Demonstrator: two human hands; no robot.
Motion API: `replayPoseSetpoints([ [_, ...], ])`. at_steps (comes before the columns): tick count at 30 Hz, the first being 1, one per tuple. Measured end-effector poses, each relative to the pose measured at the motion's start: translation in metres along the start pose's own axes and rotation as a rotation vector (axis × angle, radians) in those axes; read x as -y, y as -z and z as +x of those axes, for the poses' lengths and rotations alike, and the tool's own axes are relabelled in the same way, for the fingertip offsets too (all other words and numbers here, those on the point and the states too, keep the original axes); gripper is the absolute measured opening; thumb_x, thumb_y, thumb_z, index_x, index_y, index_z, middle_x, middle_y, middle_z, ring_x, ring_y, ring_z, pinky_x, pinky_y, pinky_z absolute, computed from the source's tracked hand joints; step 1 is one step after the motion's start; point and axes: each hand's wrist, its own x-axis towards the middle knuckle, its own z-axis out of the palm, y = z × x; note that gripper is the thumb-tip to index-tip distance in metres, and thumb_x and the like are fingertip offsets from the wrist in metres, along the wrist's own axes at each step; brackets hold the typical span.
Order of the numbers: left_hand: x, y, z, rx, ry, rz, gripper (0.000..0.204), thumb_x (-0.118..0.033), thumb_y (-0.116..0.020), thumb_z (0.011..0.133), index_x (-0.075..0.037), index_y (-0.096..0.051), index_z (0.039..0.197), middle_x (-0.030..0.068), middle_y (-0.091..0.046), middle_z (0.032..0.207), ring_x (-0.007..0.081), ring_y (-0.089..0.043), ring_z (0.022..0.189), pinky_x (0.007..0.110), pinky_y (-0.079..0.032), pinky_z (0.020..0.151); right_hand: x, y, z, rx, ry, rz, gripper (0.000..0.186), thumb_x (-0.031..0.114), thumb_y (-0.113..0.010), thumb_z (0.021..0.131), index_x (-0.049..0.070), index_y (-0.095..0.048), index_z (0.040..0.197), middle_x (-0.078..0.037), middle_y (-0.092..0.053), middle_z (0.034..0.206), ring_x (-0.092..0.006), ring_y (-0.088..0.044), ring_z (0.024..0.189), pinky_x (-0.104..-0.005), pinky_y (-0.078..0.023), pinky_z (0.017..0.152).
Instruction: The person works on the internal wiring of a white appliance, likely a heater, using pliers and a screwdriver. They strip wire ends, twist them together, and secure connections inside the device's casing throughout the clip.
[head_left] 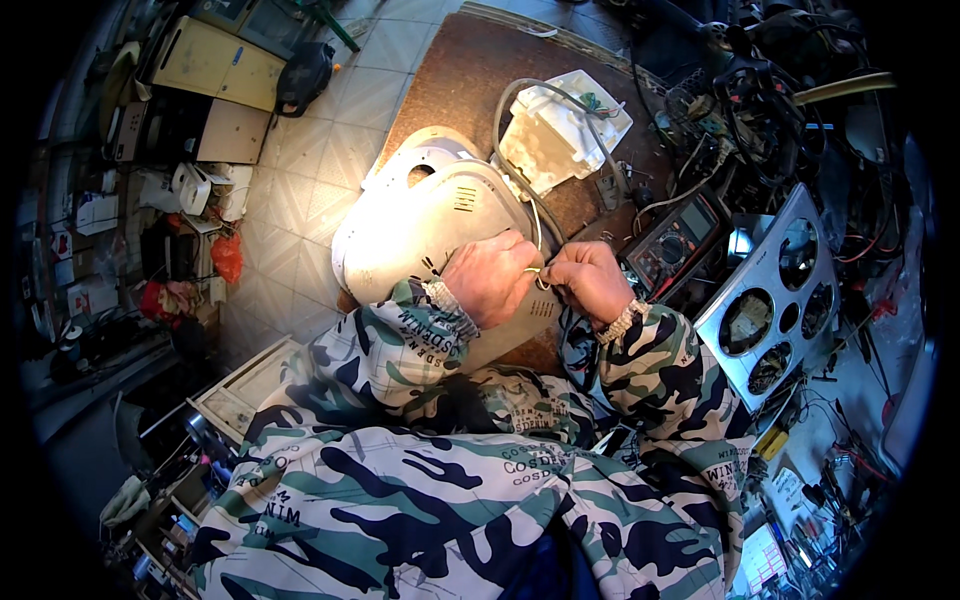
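Both my hands meet over the right side of a pale metal appliance housing (420, 235) with vent slots, which lies on a brown wooden table (450, 65). My left hand (492, 278) pinches a thin yellowish wire (537, 272) between thumb and fingers. Close beside it, my right hand (592, 282) is closed at the wire's other side, fingertips almost touching the left ones. A thick grey cable (498, 130) loops behind the hands, next to a white plastic box (560, 135) with coloured wires at its top. The wire ends are hidden by my fingers.
A multimeter (676, 243) lies right of my hands. Further right stands a silver panel with round holes (775, 300), among tangled cables and parts. Yellowish cabinets (220, 65) and a black bag (304, 78) are at the far left. A wooden drawer (245, 385) is at lower left.
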Motion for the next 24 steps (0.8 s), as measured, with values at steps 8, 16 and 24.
replayPoseSetpoints([
  [8, 0.003, 0.001, 0.002, 0.032, -0.008, 0.011, 0.019, -0.009, -0.069, 0.091, -0.005, -0.066, 0.109, 0.0182, -0.064, 0.099, 0.0438, -0.066, 0.092, 0.052, -0.054, 0.077, -0.018, -0.002, -0.016, -0.241, 1.034, -0.739, 0.017, 0.005, -0.075, 0.086, 0.003, -0.07, 0.103, -0.013, -0.066, 0.095, -0.0331, -0.067, 0.081, -0.0402, -0.055, 0.067],
  [16, 0.002, 0.003, 0.001, 0.017, -0.013, -0.003, 0.02, -0.009, -0.069, 0.091, -0.006, -0.066, 0.111, 0.0181, -0.064, 0.1, 0.0442, -0.065, 0.094, 0.052, -0.053, 0.078, -0.011, 0.004, -0.017, -0.174, 1.264, -1.1, 0.029, 0.006, -0.069, 0.08, -0.001, -0.068, 0.108, -0.013, -0.065, 0.1, -0.0296, -0.067, 0.087, -0.0394, -0.056, 0.071],
  [24, -0.001, 0.0, 0.0, -0.01, -0.021, -0.001, 0.015, -0.011, -0.069, 0.089, -0.005, -0.062, 0.101, 0.0192, -0.063, 0.097, 0.046, -0.066, 0.089, 0.056, -0.053, 0.075, -0.016, -0.009, -0.01, -0.109, 0.343, -0.561, 0.017, 0.011, -0.072, 0.091, -0.005, -0.07, 0.096, -0.021, -0.066, 0.08, -0.0357, -0.067, 0.073, -0.0431, -0.053, 0.068],
])
